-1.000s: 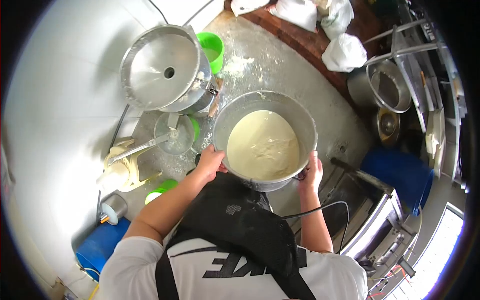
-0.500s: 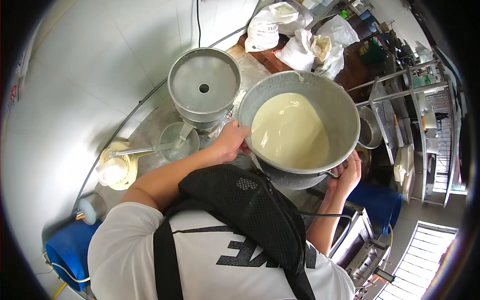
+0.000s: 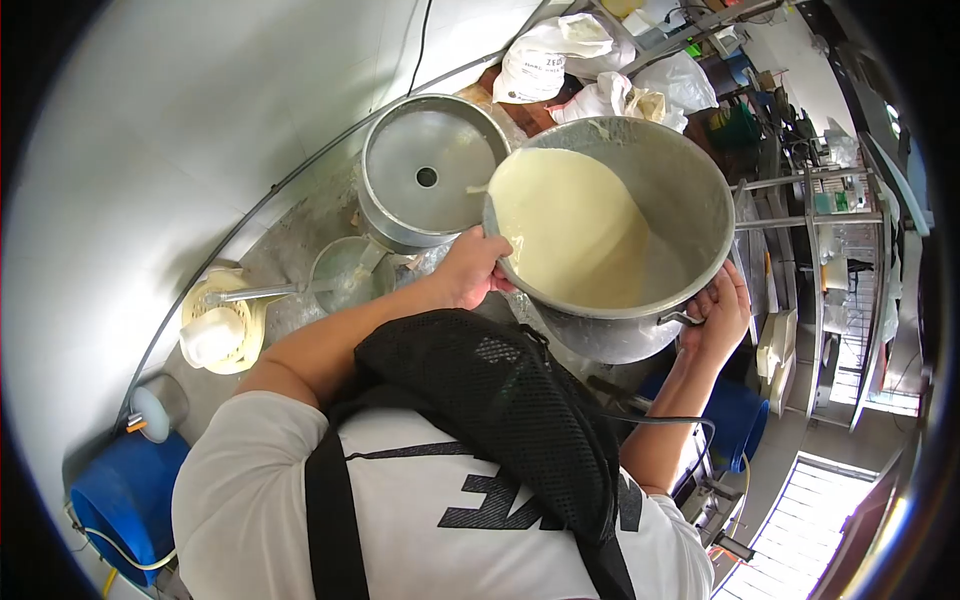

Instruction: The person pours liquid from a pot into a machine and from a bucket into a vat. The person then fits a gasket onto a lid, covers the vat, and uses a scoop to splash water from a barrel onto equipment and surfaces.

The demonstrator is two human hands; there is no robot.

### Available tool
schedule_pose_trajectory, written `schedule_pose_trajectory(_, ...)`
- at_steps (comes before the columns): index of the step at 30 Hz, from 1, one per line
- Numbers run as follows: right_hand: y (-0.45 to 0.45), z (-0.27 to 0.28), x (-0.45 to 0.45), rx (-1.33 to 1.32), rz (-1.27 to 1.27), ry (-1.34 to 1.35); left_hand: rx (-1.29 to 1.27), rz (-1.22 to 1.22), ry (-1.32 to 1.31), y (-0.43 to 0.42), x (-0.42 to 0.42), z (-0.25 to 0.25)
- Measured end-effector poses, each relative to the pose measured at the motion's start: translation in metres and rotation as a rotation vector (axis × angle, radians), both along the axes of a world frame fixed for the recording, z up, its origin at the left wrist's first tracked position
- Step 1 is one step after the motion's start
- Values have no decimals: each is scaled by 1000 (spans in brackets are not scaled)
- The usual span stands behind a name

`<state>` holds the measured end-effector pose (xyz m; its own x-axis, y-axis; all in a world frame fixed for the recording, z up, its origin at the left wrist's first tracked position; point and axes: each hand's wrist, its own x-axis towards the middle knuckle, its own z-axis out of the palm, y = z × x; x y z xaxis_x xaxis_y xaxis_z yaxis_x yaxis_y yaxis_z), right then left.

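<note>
A large metal pot (image 3: 690, 235) hangs tilted to the left between my hands. Pale cream liquid (image 3: 570, 220) inside has run to its left rim, and a small pale streak (image 3: 477, 189) pokes out over that edge. My left hand (image 3: 475, 268) is closed on the pot's near left rim. On the right side, my right hand (image 3: 720, 308) wraps round the pot near its wire handle (image 3: 680, 318). Just left of the pot stands a round metal vessel (image 3: 435, 150) with a dished top and a hole (image 3: 426, 177) in its middle.
Below the vessel sits a clear container (image 3: 350, 278) with a long-handled tool (image 3: 255, 293) across it. A yellow basket (image 3: 250, 325) is farther left. White sacks (image 3: 540, 65) lie behind, metal racks (image 3: 840, 215) stand right, and blue barrels (image 3: 130, 505) flank me.
The pot has risen and tipped to the left, with both hands on it. The cream liquid has shifted to the left rim, where a small streak now shows.
</note>
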<state>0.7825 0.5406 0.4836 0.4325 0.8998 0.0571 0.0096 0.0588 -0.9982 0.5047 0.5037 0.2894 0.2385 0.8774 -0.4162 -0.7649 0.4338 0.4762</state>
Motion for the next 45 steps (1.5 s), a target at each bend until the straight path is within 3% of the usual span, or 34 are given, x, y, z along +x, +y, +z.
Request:
schedule_pose_trajectory(11, 2, -1, -19, -54, 7, -54, -62, -79, -40, -10, -8, -30)
schedule_pose_trajectory(18, -5, -4, -20, -57, 0, -69, -93, 6, -39, -20, -4, -20)
schedule_pose_trajectory(45, -7, -7, -37, 5, -15, -88, -8, -85, -83, -7, -9, -53)
